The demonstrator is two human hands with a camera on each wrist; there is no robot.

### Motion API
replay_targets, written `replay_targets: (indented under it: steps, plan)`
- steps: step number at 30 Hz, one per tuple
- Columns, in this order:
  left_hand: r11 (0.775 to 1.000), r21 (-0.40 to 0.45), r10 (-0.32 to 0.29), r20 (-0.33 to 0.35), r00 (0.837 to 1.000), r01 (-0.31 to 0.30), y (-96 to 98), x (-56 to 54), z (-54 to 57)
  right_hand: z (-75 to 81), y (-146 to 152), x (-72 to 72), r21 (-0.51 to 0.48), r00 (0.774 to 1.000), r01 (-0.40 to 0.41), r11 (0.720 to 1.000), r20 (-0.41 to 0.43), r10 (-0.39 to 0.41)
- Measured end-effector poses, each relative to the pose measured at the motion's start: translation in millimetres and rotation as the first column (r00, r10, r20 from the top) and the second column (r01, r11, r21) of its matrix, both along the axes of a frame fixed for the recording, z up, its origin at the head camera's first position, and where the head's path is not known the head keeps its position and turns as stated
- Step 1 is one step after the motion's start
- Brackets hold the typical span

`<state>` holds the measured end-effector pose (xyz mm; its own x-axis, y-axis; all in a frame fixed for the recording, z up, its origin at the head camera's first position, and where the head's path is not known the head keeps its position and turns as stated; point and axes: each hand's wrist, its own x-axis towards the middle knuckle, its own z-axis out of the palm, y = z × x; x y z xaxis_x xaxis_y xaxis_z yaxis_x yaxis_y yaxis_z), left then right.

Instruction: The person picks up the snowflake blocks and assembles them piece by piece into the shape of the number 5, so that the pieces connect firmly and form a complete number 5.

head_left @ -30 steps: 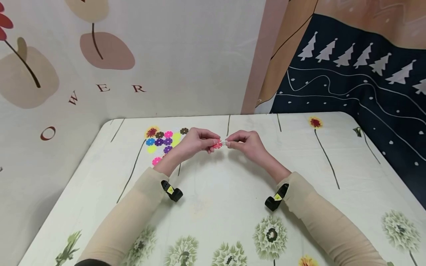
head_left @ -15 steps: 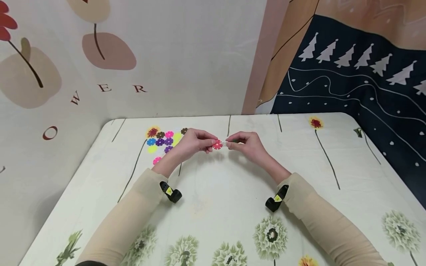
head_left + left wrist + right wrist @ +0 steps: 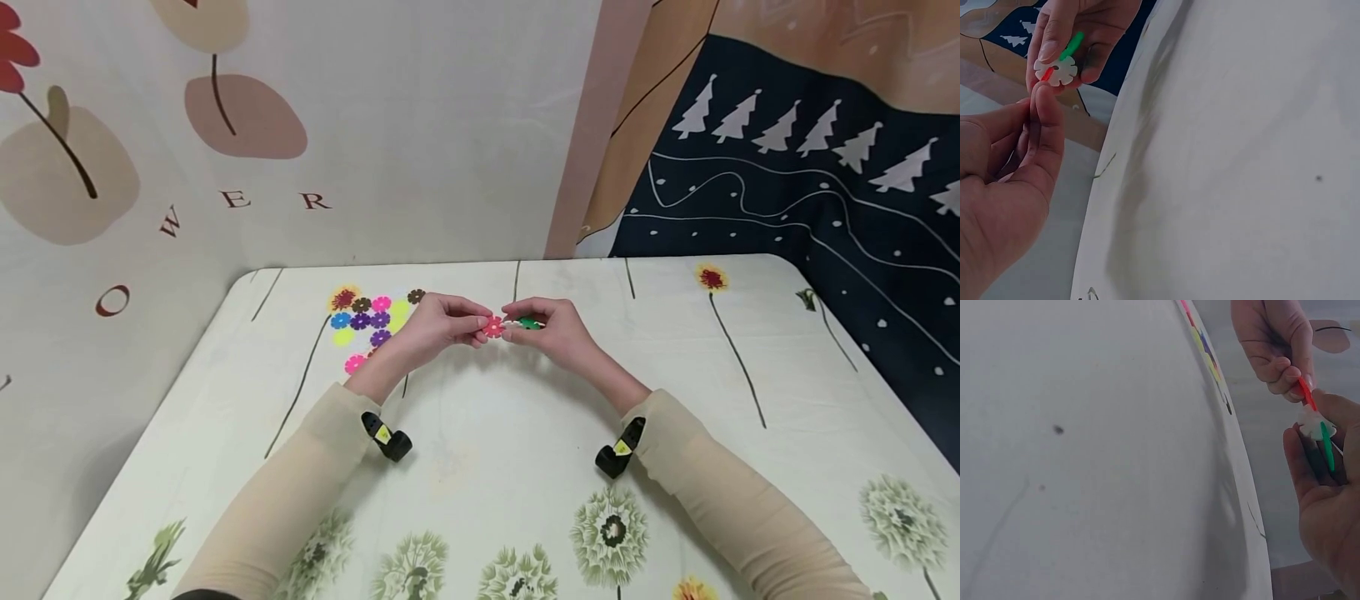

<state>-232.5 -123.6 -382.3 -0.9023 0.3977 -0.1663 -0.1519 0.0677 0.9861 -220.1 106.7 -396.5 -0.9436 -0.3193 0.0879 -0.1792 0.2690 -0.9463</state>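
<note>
Over the far part of the table, my left hand [image 3: 442, 325] pinches a red flower-shaped interlocking disc [image 3: 492, 327] between thumb and fingers. My right hand [image 3: 551, 325] faces it and holds a white notched disc [image 3: 1065, 76] by the thumb and fingers. A green disc [image 3: 1327, 447] stands crosswise at the white one's edge, on the right palm's side. In both wrist views the red disc meets the white disc's opposite edge; how deep it sits in the notch I cannot tell. Fingers hide part of each disc.
Loose discs lie left of my left hand, among them a blue disc [image 3: 341, 321], a purple disc [image 3: 360, 320] and a pink disc [image 3: 355, 363]. They rest on a flower-printed tablecloth [image 3: 495, 442]. A printed wall hanging [image 3: 420, 167] rises behind the table.
My right hand has shifted slightly left, its fingertips now closer to the red disc. The green disc, hidden at first, has come into sight beside the right fingers. The left hand barely moved.
</note>
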Motion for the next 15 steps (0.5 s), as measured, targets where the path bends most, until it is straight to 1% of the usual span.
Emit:
replay_targets:
  steps: [7,15]
  plan:
    - [0.999,0.044,-0.014,-0.006,1.0,0.014,1.4,0.3,1.8,0.9,-3.5,0.9,0.031,1.0,-0.007,1.0,0.007,0.006]
    - [0.998,0.04,-0.037,-0.014,0.999,0.038,0.2,-1.3,0.0,-0.6,-5.4,1.1,0.023,1.0,-0.002,1.0,-0.016,0.003]
